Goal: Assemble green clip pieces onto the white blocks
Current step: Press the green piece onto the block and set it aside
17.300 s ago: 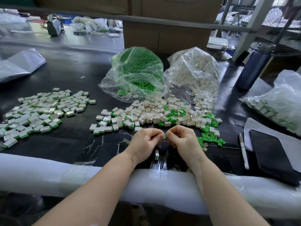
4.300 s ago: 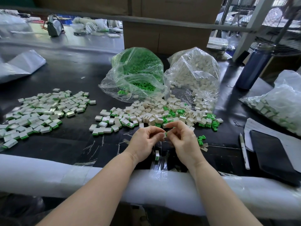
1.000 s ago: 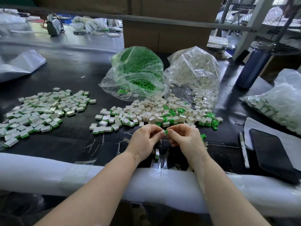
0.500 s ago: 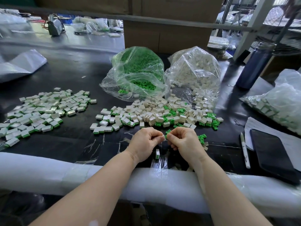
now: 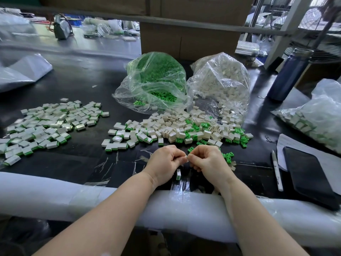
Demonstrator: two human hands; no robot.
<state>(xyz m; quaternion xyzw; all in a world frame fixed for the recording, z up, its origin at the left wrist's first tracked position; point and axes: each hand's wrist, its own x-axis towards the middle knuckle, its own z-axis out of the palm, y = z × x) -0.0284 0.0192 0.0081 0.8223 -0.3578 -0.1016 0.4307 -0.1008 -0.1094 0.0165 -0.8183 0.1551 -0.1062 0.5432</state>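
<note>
Since half a second ago: hands drawn closer. Left hand [image 5: 164, 160] and right hand [image 5: 206, 159], fingers curled, pinch one white block [image 5: 185, 158] at table's near edge; clip hidden. Risk: misaligned press, part slipping off table [image 5: 83, 163]

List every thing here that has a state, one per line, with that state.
left hand: fingers curled, pinching a white block
right hand: fingers curled, pinching at the same block
green bag: open, clips spilling at its mouth
white bag: open, blocks spilling onto the table
left pile: blocks with green clips fitted
middle pile: blocks and loose clips mixed
bottle: upright, capped
pen: lying flat
</note>
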